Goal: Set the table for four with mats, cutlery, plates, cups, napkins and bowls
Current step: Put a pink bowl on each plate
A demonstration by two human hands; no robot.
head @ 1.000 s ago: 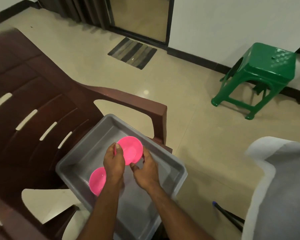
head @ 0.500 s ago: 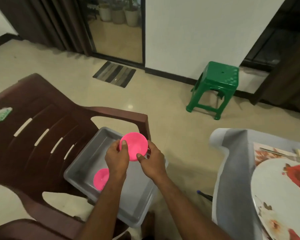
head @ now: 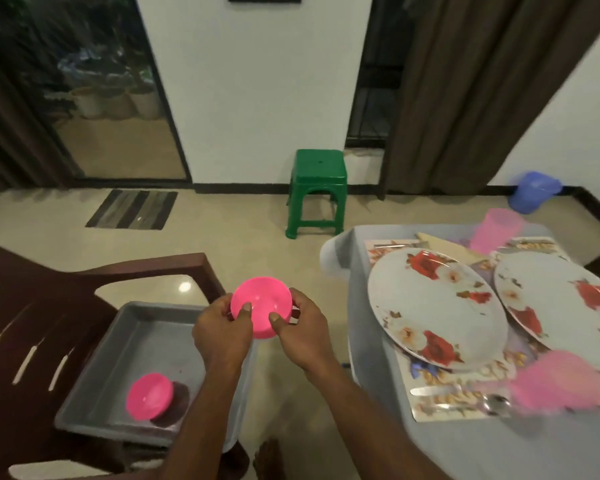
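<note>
Both hands [head: 222,332] [head: 300,332] pinch pink bowl [head: 260,311] | between tub [head: 146,341] and table [head: 361,375] | risk: thumb-only rim grip slips, bowl drops.

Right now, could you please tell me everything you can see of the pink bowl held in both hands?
The pink bowl is small, round and bright pink, and looks like smooth plastic. It seems empty and is tilted so its opening faces the camera. The left hand and the right hand grip its opposite sides, thumbs on the near rim. It is held in the air above the floor, between the grey tub on the brown chair and the table.
</note>
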